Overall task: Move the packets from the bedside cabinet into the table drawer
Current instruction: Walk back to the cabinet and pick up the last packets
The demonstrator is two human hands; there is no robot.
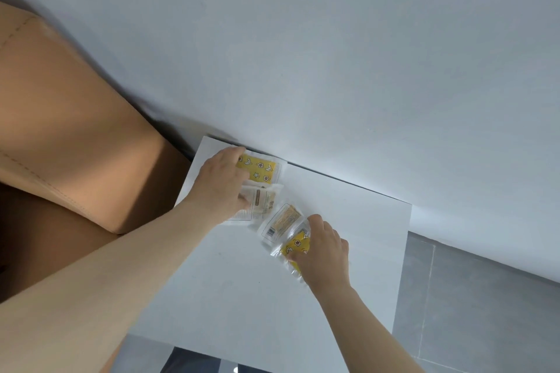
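**Head cam: both hands on the packets, nothing off the bedside cabinet yet**

Far left there's a tan padded headboard (75, 130). Next to it is the white bedside cabinet (348, 236), pushed against the wall (333, 54). The packets sit in a loose diagonal row from the back-left corner toward the front right: far yellow packet (260, 168), white packet (263, 201), tan packet (283, 219), near yellow packet (298, 244). Each one touches or overlaps the next.

The left hand (219, 185) covers the first two, fingers (238, 152) curled over the far yellow packet's edge and thumb down on the white packet. The right hand (324, 251) has its fingers curled round the near yellow packet, thumb pinching the crinkly edge.

The tan packet lies between the hands with its long axis running front-left to back-right. It's touching the right hand's packet, so I'd guess the right hand is closer to scoop it. Can't tell if anything's lifted. The drawer isn't in shot, just grey floor (485, 297) off to the right.
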